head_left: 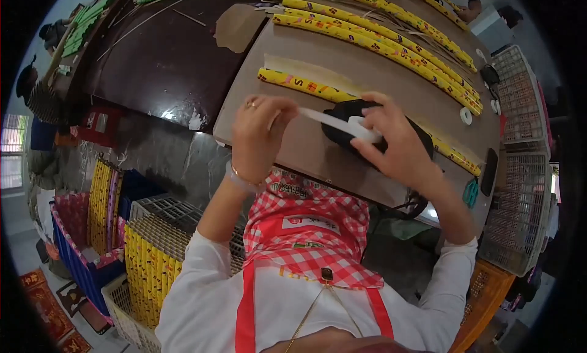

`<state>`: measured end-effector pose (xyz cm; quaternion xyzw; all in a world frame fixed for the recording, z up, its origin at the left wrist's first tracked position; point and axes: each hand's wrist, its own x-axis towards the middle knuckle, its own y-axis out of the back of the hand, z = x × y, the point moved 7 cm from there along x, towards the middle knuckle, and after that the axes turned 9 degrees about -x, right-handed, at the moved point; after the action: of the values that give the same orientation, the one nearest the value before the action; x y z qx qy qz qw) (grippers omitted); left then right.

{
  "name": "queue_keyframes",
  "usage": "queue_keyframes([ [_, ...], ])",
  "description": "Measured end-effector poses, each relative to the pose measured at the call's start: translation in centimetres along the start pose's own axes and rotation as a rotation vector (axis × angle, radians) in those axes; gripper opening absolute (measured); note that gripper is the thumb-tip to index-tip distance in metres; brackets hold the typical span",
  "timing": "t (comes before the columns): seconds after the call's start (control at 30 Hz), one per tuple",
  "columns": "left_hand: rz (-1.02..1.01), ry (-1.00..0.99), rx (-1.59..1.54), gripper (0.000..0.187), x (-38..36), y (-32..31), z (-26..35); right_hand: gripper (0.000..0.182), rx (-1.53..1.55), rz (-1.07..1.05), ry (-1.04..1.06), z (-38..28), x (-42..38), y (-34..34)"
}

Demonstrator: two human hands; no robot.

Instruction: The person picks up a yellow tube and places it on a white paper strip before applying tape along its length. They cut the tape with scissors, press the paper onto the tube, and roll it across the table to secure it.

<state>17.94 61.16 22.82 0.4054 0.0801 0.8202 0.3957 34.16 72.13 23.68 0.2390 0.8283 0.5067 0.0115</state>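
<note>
Between my two hands runs a short white strip of tape [323, 116] that comes off a white tape roll [363, 130]. My left hand [260, 130] pinches the strip's free end between thumb and finger. The roll sits in the fingers of my right hand [394, 136], above a black object [342, 117] on the table. Behind the hands, a yellow patterned roll [299, 84] lies on the table, partly hidden by the black object and my right hand, with a pale sheet edge along its far side.
More yellow rolls [379, 44] lie farther back on the table [257, 53]. Another tape roll [466, 116], teal scissors [470, 193] and wire baskets [520, 96] are at the right. Crates of yellow rolls [153, 267] stand lower left. Other people are at the far left and top right.
</note>
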Motion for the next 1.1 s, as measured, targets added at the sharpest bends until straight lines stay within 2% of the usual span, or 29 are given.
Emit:
queue_keyframes([
  [0.07, -0.012, 0.010, 0.030, 0.012, 1.4, -0.6, -2.2, 0.031, 0.089, -0.145, -0.019, 1.7, 2.4, -1.1],
  [0.13, -0.098, 0.161, -0.087, 0.011, 2.8, -1.7, -5.5, 0.038, 0.234, -0.329, -0.234, 4.6, 4.5, -3.1],
  [0.17, -0.104, 0.168, -0.088, 0.011, 3.6, -1.8, -6.7, 0.047, 0.235, -0.366, -0.236, 5.9, 5.4, -4.0],
  [0.23, -0.253, 0.369, -0.275, 0.011, 4.5, -3.1, -10.0, 0.049, 0.354, -0.392, -0.267, 7.4, 7.2, -5.2],
  [0.27, -0.268, 0.376, -0.271, 0.012, 5.0, -3.4, -11.5, 0.051, 0.465, -0.412, -0.289, 8.0, 8.0, -6.0],
  [0.33, -0.294, 0.418, -0.237, 0.012, 5.9, -4.0, -13.5, 0.051, 0.459, -0.452, -0.253, 9.5, 9.4, -7.4],
  [0.4, -0.317, 0.455, -0.202, 0.013, 6.4, -4.6, -15.4, 0.050, 0.557, -0.490, -0.315, 11.1, 10.5, -8.9],
  [0.43, -0.288, 0.388, -0.155, 0.013, 6.9, -4.7, -15.9, 0.050, 0.564, -0.499, -0.318, 11.5, 10.9, -9.5],
  [0.47, -0.258, 0.322, -0.109, 0.013, 7.2, -4.8, -16.3, 0.049, 0.600, -0.428, -0.353, 12.0, 11.2, -9.6],
  [0.5, -0.259, 0.337, -0.107, 0.013, 7.3, -5.1, -16.8, 0.049, 0.635, -0.359, -0.389, 12.5, 11.5, -9.8],
  [0.53, -0.262, 0.433, -0.148, 0.013, 7.2, -5.3, -17.6, 0.046, 0.610, -0.338, -0.354, 12.5, 11.7, -9.7],
  [0.57, -0.264, 0.528, -0.188, 0.013, 6.9, -5.6, -18.4, 0.046, 0.621, -0.348, -0.359, 12.8, 12.0, -10.0],
  [0.63, -0.297, 0.525, -0.107, 0.012, 6.9, -6.1, -19.2, 0.040, 0.437, -0.466, -0.374, 13.9, 12.2, -11.1],
  [0.67, -0.328, 0.507, -0.031, 0.012, 6.8, -6.4, -19.4, 0.040, 0.448, -0.472, -0.380, 13.8, 12.3, -11.4],
  [0.73, -0.338, 0.531, -0.037, 0.012, 7.0, -6.3, -19.7, 0.034, 0.379, -0.394, -0.462, 14.2, 12.5, -11.6],
  [0.83, -0.334, 0.595, -0.092, 0.013, 6.8, -6.1, -20.3, 0.034, 0.432, -0.360, -0.555, 14.8, 12.3, -12.2],
  [1.0, -0.306, 0.689, -0.141, 0.013, 6.8, -5.9, -21.0, 0.032, 0.357, -0.220, -0.430, 13.6, 12.6, -12.1],
  [1.07, -0.319, 0.711, -0.088, 0.024, 6.8, -5.7, -21.3, 0.032, 0.310, -0.196, -0.415, 13.5, 12.7, -12.1],
  [1.1, -0.324, 0.715, -0.084, 0.024, 6.7, -5.7, -21.4, 0.032, 0.294, -0.197, -0.426, 13.6, 12.7, -12.2],
])
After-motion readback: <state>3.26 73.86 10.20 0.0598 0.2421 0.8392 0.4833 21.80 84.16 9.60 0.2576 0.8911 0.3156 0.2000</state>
